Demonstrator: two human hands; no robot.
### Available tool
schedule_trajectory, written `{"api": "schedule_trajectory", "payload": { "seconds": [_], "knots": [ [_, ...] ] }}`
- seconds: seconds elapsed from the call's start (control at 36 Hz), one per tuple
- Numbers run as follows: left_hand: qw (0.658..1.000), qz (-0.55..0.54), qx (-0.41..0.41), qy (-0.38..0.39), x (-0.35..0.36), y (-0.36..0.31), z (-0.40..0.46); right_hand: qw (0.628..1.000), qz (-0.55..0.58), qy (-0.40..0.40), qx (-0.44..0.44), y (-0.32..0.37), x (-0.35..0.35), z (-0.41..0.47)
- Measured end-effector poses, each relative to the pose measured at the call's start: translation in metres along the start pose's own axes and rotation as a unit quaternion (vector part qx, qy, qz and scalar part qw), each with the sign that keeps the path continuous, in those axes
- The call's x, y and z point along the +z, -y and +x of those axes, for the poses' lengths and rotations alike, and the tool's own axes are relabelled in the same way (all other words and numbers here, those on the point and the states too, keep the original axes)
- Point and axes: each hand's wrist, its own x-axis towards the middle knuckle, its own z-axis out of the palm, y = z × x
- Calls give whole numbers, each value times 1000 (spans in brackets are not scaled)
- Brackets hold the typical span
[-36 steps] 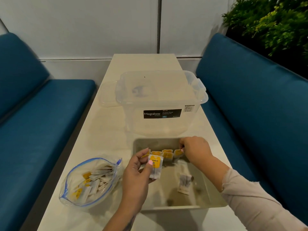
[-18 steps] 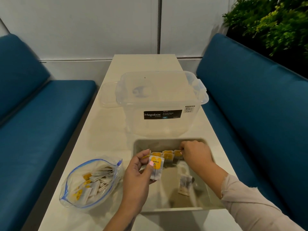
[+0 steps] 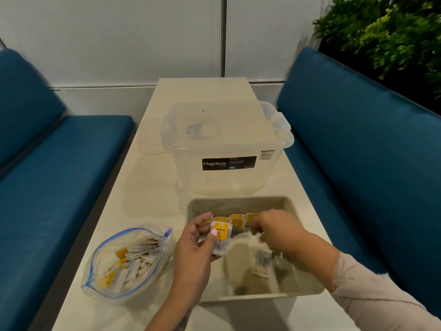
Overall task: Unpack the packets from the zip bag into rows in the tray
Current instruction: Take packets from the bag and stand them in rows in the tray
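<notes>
A long, smooth, cream table is sitting between two soft blue benches. Near the person, a shiny metal tray with rounded corners is lying flat on the table. Along its far side, a short row of packets is standing up, each one small and flat with a yellow patch on top. One more loose packet is lying flat on the tray floor, apart from the row. The left hand is holding up a white, see-through packet with a yellow label, pinching it between the thumb and curled fingers just above the tray's left side. The right hand is reaching down over the right end of the row with its fingers bent; it is blurry, so I cannot tell if it is pinching anything. To the left of the tray, a crinkly clear zip bag with a blue edge is lying open on the table, full of more packets in a messy pile. Behind the tray, a big clear plastic box with a black label is standing, lid on. Leafy green plants are hanging over the right bench.
</notes>
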Motion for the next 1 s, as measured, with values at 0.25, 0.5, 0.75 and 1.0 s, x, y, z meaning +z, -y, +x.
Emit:
{"api": "schedule_trajectory", "payload": {
  "seconds": [0.25, 0.5, 0.75, 1.0],
  "knots": [
    [1000, 0, -19, 14, 3, -2, -4, 990, -46, 118, 59, 9, 22, -3],
    [998, -12, -60, 20, 1, -2, -5, 992, 75, 59, 81, 3, 11, -12],
    [996, 21, -82, 32, 2, -3, -4, 951, 231, -199, 55, 15, -28, -33],
    [974, -50, -188, 114, 13, -15, -7, 898, 145, -387, -151, 31, -7, -39]
  ]
}}
